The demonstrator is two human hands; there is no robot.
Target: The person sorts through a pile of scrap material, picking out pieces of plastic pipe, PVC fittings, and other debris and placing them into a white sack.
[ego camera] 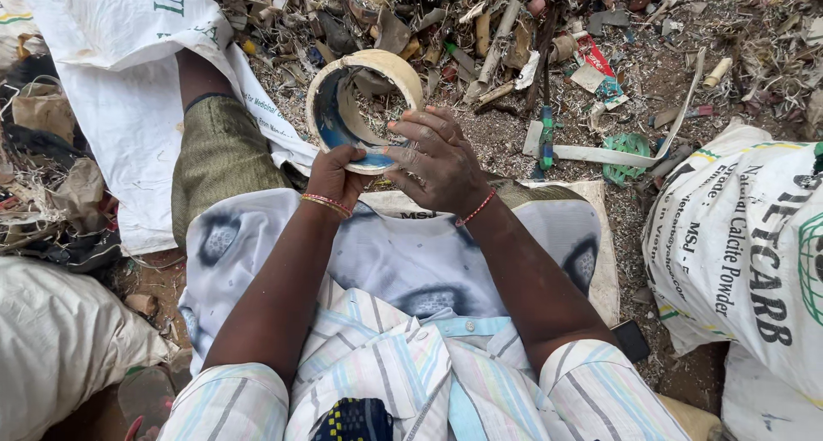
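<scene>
I hold a short, wide ring of cream plastic pipe (377,64) with a blue inner face, up over my lap. My left hand (334,177) grips its lower rim from beneath, thumb on the edge. From the right side, my right hand (437,158) clasps the ring, fingers spread over the rim. Both wrists wear thin red and yellow bangles. A pale cloth with dark round marks (394,261) covers my knees below the ring.
A heap of broken plastic scraps and pipe pieces (506,30) lies on the ground ahead. White woven sacks stand at the upper left (120,72) and at the right (746,244). A green-handled tool (546,141) lies in the dirt, a dark flat object (632,339) by my right thigh.
</scene>
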